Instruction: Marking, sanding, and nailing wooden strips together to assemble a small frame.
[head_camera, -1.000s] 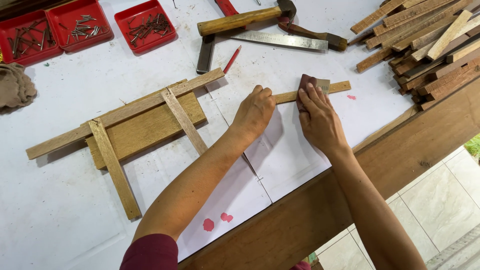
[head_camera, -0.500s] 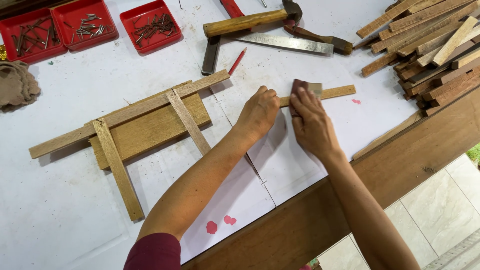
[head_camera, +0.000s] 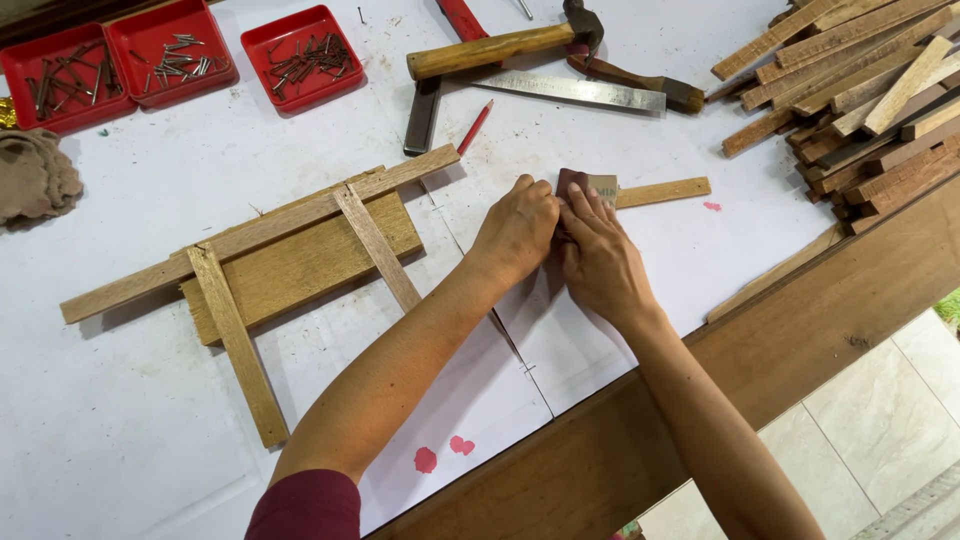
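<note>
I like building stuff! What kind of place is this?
Probably a woodworking bench: a hammer, red trays of nails and a pile of wood strips surround both hands.

Red trays (head_camera: 175, 40) of dark nails, a red pencil (head_camera: 474, 127), pale brown wood strips (head_camera: 850, 85), white table cover (head_camera: 100, 430).

White-covered worktable (head_camera: 120, 440) with wooden edge (head_camera: 600, 470) above pale tiled floor (head_camera: 880, 430).
</note>
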